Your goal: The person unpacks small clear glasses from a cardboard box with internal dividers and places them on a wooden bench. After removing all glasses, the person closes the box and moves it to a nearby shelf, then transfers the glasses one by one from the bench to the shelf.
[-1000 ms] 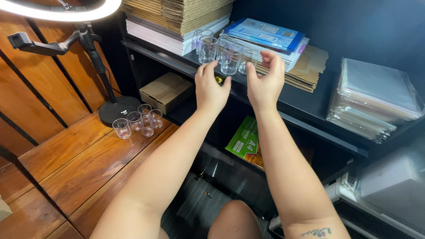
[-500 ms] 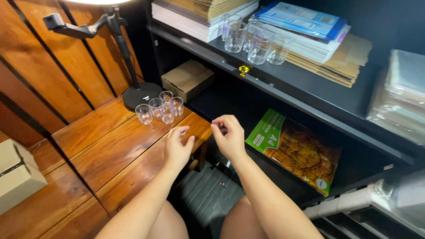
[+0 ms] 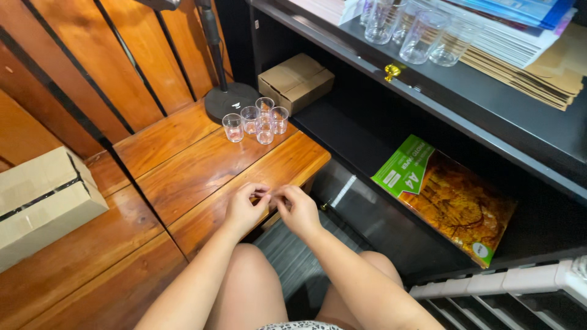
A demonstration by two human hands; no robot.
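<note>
Both our hands met fingertip to fingertip over the front edge of the wooden platform [image 3: 202,177], left hand [image 3: 244,209] and right hand [image 3: 298,211] pinched together; whatever lay between the fingers was too small for us to make out, so we could not tell if anything was held. Well apart, five small clear cups [image 3: 257,121] clustered near the round lamp base [image 3: 231,101]. Taller clear glasses [image 3: 422,36] stood cut off at the frame's top on the black shelf [image 3: 489,116]. Bare board lay between hands and cups.
</note>
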